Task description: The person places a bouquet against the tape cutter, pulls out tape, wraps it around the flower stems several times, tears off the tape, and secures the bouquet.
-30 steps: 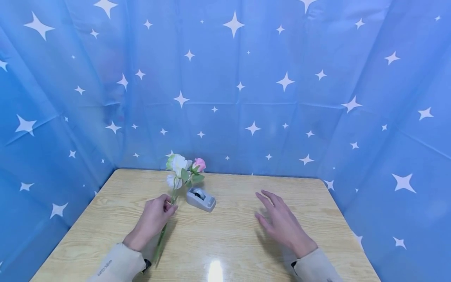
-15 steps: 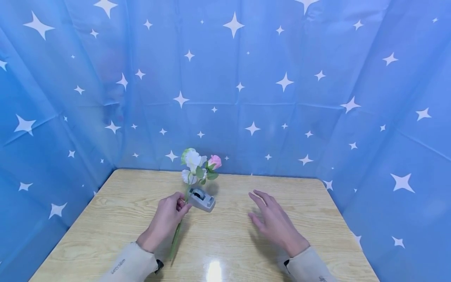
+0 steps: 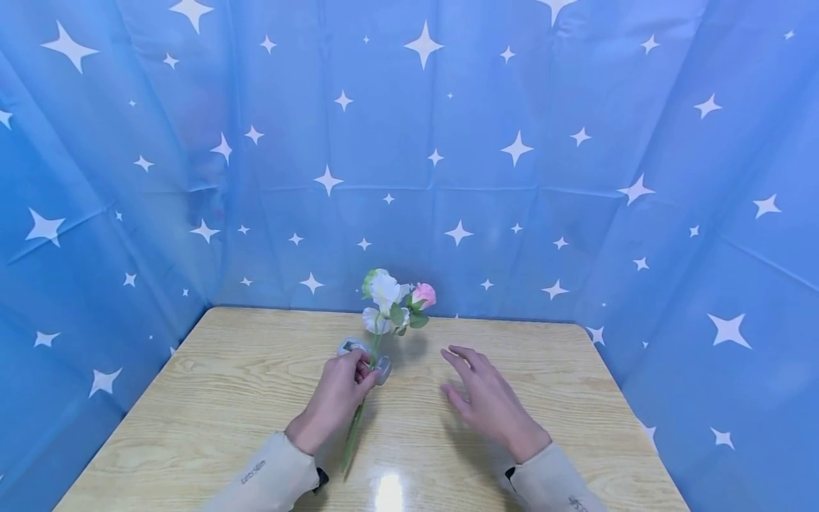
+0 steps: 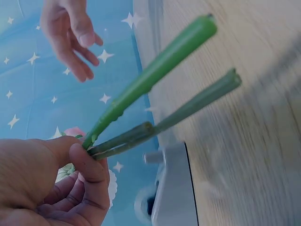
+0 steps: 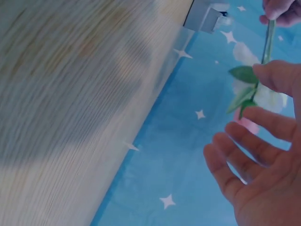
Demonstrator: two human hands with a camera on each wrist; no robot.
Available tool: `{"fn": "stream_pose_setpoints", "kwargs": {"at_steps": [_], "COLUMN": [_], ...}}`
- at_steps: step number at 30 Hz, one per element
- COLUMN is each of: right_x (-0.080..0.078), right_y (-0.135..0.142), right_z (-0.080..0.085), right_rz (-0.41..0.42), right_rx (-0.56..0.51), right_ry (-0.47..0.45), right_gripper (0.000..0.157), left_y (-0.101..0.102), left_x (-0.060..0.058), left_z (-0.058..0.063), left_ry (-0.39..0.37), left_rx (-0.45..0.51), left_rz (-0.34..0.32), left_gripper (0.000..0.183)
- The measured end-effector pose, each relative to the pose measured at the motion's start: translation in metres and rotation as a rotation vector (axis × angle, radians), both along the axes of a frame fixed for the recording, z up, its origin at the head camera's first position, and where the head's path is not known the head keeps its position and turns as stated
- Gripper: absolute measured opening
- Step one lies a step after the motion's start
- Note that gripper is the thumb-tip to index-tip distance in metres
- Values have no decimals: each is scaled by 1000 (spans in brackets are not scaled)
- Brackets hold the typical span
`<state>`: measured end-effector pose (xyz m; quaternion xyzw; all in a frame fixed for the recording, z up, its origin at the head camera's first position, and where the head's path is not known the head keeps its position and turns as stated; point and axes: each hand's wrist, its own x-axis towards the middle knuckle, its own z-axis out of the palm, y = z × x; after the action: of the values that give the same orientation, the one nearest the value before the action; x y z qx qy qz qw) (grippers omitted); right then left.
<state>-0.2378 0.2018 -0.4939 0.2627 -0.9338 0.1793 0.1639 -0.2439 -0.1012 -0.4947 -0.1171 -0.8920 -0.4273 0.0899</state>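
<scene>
Between thumb and fingers my left hand point(image 3: 339, 391) pinches the green stems point(image 4: 155, 80) of several artificial flowers, held above the table. White blooms point(image 3: 385, 293) and a pink rose point(image 3: 424, 294) lean up and away from me at the top, with green leaves point(image 5: 243, 74) below the rose. The bare stem ends point(image 3: 350, 444) slant down toward me. My right hand point(image 3: 493, 402) hovers to the right of the flowers, fingers spread and relaxed, holding nothing. Behind my left hand a grey tape dispenser point(image 4: 176, 188) stands on the table, partly hidden in the head view.
The light wooden table point(image 3: 211, 398) reaches back to a blue curtain point(image 3: 409, 142) with white stars, which also encloses both sides. A bright light reflection lies near the table's front.
My left hand has carried the flowers rightward, now overlapping the tape dispenser in the head view. My right hand has drifted a little left, toward the flowers.
</scene>
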Motion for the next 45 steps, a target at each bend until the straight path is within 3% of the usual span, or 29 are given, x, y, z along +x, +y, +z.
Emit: {"fn": "stream_pose_setpoints", "kwargs": {"at_steps": [10,16,23,29,39,45], "right_x": [-2,-4,-8,-13,-15,-15], "right_y": [-9,-16,-19,-25,-29,-29], "right_z": [4,7,8,9,8,10], "right_rz": [9,24,22,37,51,46], "right_rx": [4,-4,-9,-39,-111,-109], "right_ry": [-21,-17,-35,-71,-162,-143], "right_gripper": [60,54,47,43,44,42], "left_y": [32,46,60,65,61,58], "left_x": [-11,-18,-25,-24,-18,-12], "left_z": [-11,-20,-30,-36,-34,-26], "left_ry": [-13,-11,-53,-111,-115,-125], "left_rx": [0,-36,-83,-120,-176,-177], "left_rz": [-103,-133,-133,-109,-106,-107], "left_gripper": [10,13,20,24,21,29]}}
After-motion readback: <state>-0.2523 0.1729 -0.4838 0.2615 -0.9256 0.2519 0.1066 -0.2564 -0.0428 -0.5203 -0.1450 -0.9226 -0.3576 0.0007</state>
